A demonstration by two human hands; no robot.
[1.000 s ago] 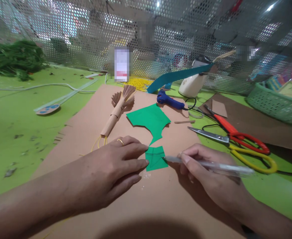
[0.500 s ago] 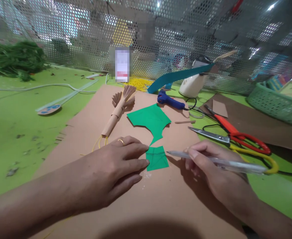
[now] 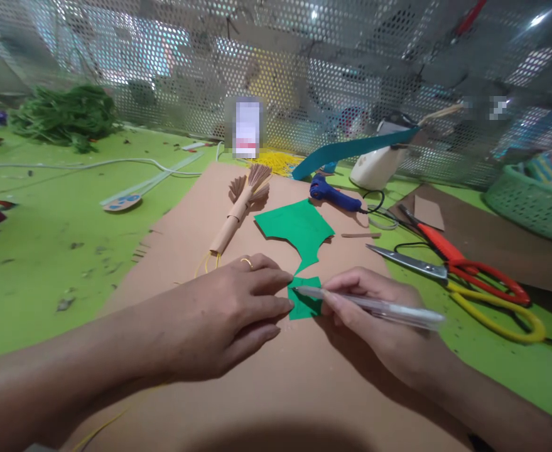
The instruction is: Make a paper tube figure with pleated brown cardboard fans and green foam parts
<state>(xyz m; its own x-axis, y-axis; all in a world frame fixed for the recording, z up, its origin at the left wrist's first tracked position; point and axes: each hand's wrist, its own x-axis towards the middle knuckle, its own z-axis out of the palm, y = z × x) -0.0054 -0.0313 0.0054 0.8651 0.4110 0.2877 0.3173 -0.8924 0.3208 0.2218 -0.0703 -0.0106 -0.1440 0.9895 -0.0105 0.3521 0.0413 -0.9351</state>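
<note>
A small green paper piece (image 3: 309, 309) lies on a large tan sheet (image 3: 276, 370), with a bigger green cutout (image 3: 299, 229) just beyond it. My left hand (image 3: 238, 307) rests flat with fingers spread, its fingertips on the small piece's left edge. In my right hand (image 3: 374, 307) is a clear pen (image 3: 384, 307), its tip on the upper left part of the small piece. A rolled tan paper figure (image 3: 231, 223) with pleated ends and yellow strings lies beyond my left hand.
Red-handled scissors (image 3: 459, 260) and yellow-handled scissors (image 3: 497, 307) lie right of my right hand. Behind are a blue glue gun (image 3: 335, 193), a white container (image 3: 377, 164), a teal strip (image 3: 355, 147) and a phone (image 3: 247, 129). A green basket (image 3: 534, 204) stands far right.
My right hand has brought the pen left, from beside the small green piece onto it. My left hand stays at its edge. The whole view has shifted, showing more on the left.
</note>
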